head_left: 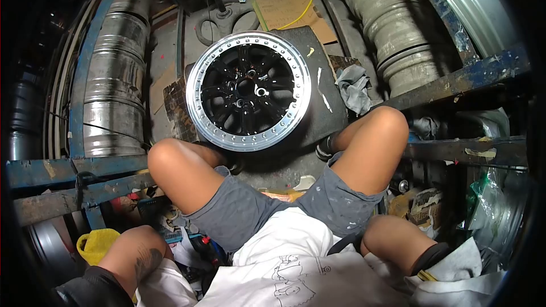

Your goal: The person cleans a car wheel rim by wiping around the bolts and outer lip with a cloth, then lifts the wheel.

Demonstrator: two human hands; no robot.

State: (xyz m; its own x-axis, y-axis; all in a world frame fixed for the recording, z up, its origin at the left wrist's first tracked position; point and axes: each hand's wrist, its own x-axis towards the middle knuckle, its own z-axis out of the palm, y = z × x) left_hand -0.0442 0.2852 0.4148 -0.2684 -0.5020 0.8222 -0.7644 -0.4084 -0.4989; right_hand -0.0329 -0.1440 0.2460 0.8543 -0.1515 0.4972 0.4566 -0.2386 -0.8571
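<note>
Nearest the camera, a white fabric T-shirt with a black line drawing (287, 244) is seen. Beyond the bare knees (387, 128), a round wheel with glossy black spokes and a polished silver rim (250, 101) is laid on a dark grey mat (333, 113). It is surrounded by a crumpled grey cloth (354, 88), flattened brown cardboard (296, 8) and stacked silver metal cylinders (114, 79). Both hands are out of view; whether their fingers are apart or together cannot be told.

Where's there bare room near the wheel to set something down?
Mostly bare: the dark mat between wheel and grey rag, apart from pale scraps; also some floor between wheel and shorts. Crowded: stacked rims both sides, clutter low left.
</note>
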